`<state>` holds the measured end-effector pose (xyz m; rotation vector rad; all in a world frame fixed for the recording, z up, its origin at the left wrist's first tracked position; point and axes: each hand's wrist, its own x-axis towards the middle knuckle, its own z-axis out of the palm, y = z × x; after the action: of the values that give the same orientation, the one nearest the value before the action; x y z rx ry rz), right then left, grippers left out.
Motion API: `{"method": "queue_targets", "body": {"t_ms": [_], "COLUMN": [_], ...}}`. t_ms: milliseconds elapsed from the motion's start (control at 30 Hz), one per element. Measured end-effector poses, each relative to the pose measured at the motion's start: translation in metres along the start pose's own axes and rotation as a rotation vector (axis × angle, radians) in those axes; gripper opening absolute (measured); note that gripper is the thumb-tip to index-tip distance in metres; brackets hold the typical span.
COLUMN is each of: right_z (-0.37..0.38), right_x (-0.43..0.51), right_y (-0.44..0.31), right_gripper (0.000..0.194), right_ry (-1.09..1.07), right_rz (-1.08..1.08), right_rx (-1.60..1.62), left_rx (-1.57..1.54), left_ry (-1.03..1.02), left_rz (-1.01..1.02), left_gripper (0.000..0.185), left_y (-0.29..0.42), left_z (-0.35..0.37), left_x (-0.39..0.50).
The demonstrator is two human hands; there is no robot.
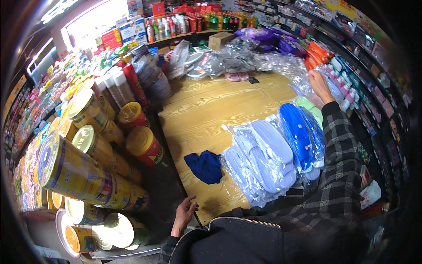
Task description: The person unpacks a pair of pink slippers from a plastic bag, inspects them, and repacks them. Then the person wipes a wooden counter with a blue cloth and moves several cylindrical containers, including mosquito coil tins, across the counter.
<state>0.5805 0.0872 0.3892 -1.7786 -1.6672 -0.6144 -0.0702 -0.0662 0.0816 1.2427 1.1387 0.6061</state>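
Observation:
My right hand (319,86) reaches out over the far right of the wooden tabletop (211,109), fingers curled, beside clear plastic wrapping (290,67). Whether it grips the plastic cannot be made out. My left hand (184,213) hovers by the table's near left edge, fingers apart and holding nothing. Bagged pale lavender slippers (272,155) lie in front of me. Bagged blue slippers (295,132) rest just right of them, with pale green slippers (310,107) partly covered by my sleeve. A crumpled dark blue cloth (205,166) lies left of the lavender ones.
Stacked yellow canisters (89,173) and red tins with gold lids (143,145) crowd the left. Bagged goods (227,57), pink slippers (235,76) and purple packs (270,36) line the far side. Pink-capped bottles (346,87) stand at right, before the shelves (372,92).

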Motion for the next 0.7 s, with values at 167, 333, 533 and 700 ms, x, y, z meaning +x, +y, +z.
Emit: {"method": "queue_targets", "body": {"t_ms": [167, 333, 533, 700], "right_z": [-0.053, -0.062, -0.039, 0.063], "right_x": [-0.083, -0.118, -0.028, -0.037], "right_y": [0.097, 0.106, -0.066, -0.278], "right_gripper": [0.021, 0.030, 0.021, 0.042], "right_ry": [-0.417, -0.678, -0.388, -1.125], "right_rz": [0.347, 0.531, 0.098, -0.174], "right_rx": [-0.376, -0.714, -0.290, 0.438], "left_rx": [-0.034, 0.013, 0.105, 0.116], "left_ry": [-0.021, -0.014, -0.031, 0.038], "left_rz": [0.002, -0.010, 0.033, 0.059], "left_gripper": [0.038, 0.036, 0.035, 0.035], "left_y": [-0.018, 0.003, -0.003, 0.001], "left_z": [0.006, 0.002, -0.009, -0.006], "left_x": [0.009, 0.007, 0.011, 0.015]}}
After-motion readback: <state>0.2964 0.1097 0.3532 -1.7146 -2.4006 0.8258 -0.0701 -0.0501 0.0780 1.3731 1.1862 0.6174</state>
